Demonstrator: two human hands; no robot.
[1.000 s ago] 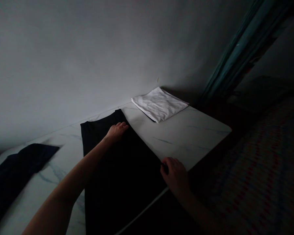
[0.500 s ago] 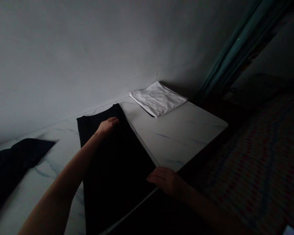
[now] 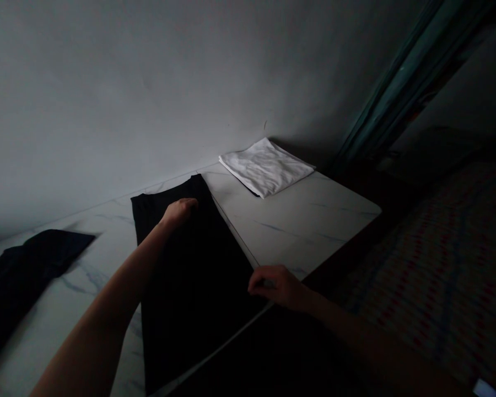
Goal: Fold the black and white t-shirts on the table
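Black pants [image 3: 198, 286] lie flat on a white marble-patterned table [image 3: 297, 237], with a band-like far end towards the wall. My left hand [image 3: 181, 212] rests on their upper part, its fingers curled down and closed on the cloth. At their right edge, near the table's front, my right hand [image 3: 278, 286] is closed in a pinch, thumb against fingers, with the cloth's edge at the fingertips. The exact grip is hard to make out in the dim light. The near end of the pants fades into darkness.
A folded white cloth [image 3: 268, 165] lies at the back right, with something dark under its edge. A crumpled dark garment [image 3: 41, 264] lies on the left. Behind the table stands a pale wall [image 3: 149, 88]. A teal curtain [image 3: 392, 82] and a patterned cloth surface [image 3: 421, 275] are at right.
My right hand has moved slightly up along the edge of the pants, and its fingers have bent into a pinch. My left hand stays nearly in place.
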